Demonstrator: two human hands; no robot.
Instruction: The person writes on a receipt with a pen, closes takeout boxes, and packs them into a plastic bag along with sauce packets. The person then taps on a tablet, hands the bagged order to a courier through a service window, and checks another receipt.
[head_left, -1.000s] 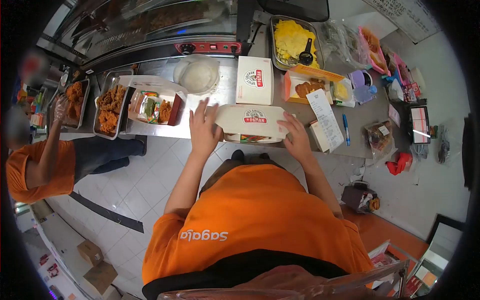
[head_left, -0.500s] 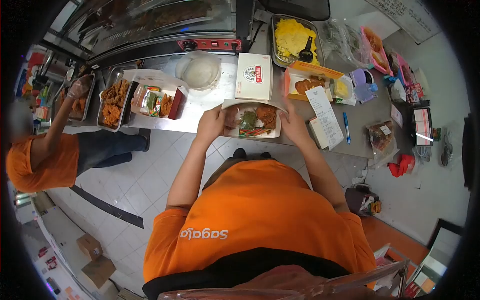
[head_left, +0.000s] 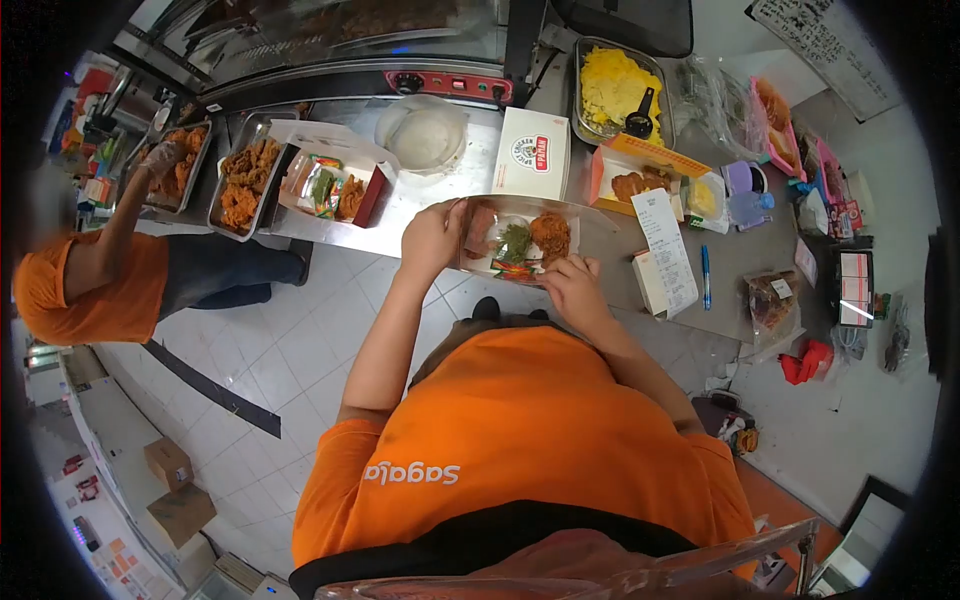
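Observation:
An open cardboard meal box [head_left: 527, 204] is in front of me at the counter's edge. Inside it are a piece of fried chicken [head_left: 550, 234], a clear-wrapped green item [head_left: 515, 242] and several sauce sachets [head_left: 512, 269]. My left hand [head_left: 432, 240] is closed on the box's left side, thumb and fingers gripping the wall. At the front right corner, my right hand [head_left: 577, 291] has its fingers bent and pinched on the box edge. Just behind stands a closed white box [head_left: 532, 150] with a red chicken logo.
Another filled open box [head_left: 372, 195] and a tray of fried chicken [head_left: 243, 190] are to the left. A co-worker's gloved hand [head_left: 163, 160] reaches into a farther tray. On the right are an orange chicken box [head_left: 650, 155], a receipt [head_left: 665, 250], a pen [head_left: 706, 277] and a yellow-food tray [head_left: 618, 90].
My right hand has moved from the box's right side to its front right corner. The box's back flap has shifted and its contents show more fully. The view has turned slightly.

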